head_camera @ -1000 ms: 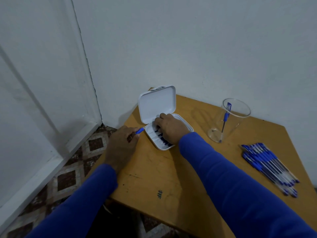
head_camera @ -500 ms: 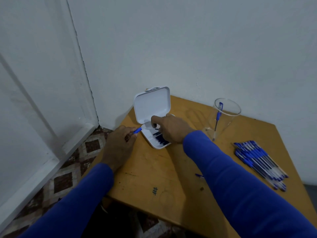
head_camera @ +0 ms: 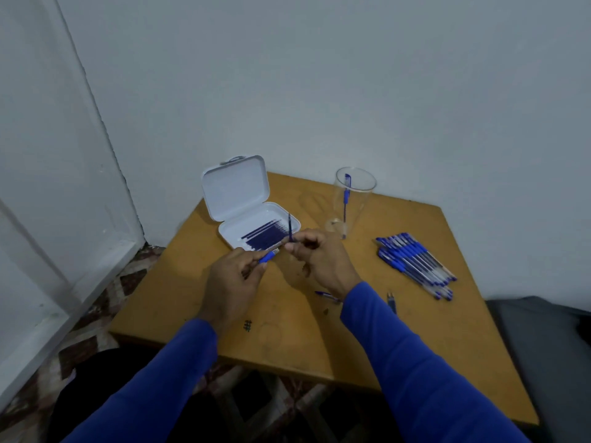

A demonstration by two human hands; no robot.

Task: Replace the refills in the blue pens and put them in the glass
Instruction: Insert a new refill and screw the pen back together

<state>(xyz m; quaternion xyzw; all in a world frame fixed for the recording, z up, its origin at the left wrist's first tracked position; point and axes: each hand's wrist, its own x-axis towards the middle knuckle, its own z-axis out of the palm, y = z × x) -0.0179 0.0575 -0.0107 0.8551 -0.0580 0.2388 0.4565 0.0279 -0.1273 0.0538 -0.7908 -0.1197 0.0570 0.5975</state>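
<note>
Now left hand (head_camera: 232, 276) gripping blue pen (head_camera: 267, 257), right hand (head_camera: 319, 260) pinching refill (head_camera: 290, 227)

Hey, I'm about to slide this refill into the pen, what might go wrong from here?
1. The right hand pinches the thin refill at its lower end only, so it may bend or miss the barrel held in the left hand.
2. Small loose parts lie on the table under your right sleeve and could get swept off.
3. The open refill case sits just beyond both hands; a knock may spill it.
</note>
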